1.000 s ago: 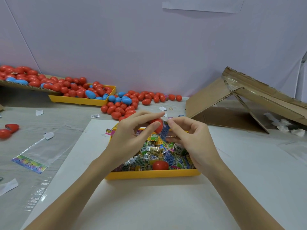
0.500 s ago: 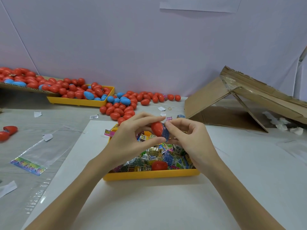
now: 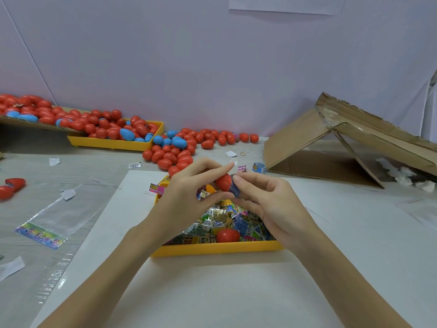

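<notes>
My left hand [image 3: 182,200] pinches a red plastic egg half [image 3: 223,182] between thumb and forefinger, above the yellow tray [image 3: 212,248]. My right hand [image 3: 267,202] pinches a small dark blue packet [image 3: 234,188] pressed against the open end of that red half. The tray is full of small colourful foil packets [image 3: 220,218], with one red egg [image 3: 228,235] lying among them near the front wall. Both hands meet over the tray's far part and hide its back edge.
A second yellow tray [image 3: 113,144] heaped with red and blue eggs stands at the back left, with loose eggs [image 3: 175,152] spilled beside it. A torn cardboard box [image 3: 343,147] lies at the right. Clear plastic bags [image 3: 45,223] and paper scraps lie at the left.
The red half and the blue packet have been brought closer together between my fingers. The hands have stayed over the tray, with only small finger movements.
</notes>
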Available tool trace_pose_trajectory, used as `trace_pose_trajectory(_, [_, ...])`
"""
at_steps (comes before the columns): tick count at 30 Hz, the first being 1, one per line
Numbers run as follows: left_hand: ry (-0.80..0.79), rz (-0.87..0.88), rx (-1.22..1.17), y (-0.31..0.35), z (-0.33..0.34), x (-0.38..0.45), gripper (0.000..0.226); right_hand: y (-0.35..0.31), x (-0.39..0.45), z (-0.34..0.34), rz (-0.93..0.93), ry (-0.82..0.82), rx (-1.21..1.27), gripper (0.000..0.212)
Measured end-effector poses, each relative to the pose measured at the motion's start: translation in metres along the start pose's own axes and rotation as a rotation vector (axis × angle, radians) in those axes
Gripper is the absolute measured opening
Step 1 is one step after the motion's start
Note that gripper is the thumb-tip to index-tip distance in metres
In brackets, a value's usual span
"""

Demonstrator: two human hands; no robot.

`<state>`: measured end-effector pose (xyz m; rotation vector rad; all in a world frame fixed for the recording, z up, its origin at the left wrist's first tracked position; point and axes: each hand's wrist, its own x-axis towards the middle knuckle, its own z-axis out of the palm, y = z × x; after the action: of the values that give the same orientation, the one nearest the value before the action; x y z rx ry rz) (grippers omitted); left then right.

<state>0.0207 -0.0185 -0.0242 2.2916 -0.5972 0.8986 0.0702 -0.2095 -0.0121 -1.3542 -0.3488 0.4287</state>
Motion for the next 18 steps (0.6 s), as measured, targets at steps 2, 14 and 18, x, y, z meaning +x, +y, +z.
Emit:
trace_pose_trajectory(2, [0.002, 0.042, 0.076, 0.0, 0.002, -0.001, 0.058, 0.001, 0.0, 0.001, 0.006, 0.001, 0.042, 0.034])
trace_pose_trajectory(14, [-0.071, 0.179, 0.355, 0.0, 0.003, -0.002, 0.049, -0.001, 0.002, 0.011, 0.366, -0.111, 0.591, 0.02])
trace_pose_trajectory(18, [0.083, -0.035, 0.071, 0.006, 0.007, -0.004, 0.047, -0.002, 0.001, 0.011, 0.469, -0.107, 0.733, 0.035])
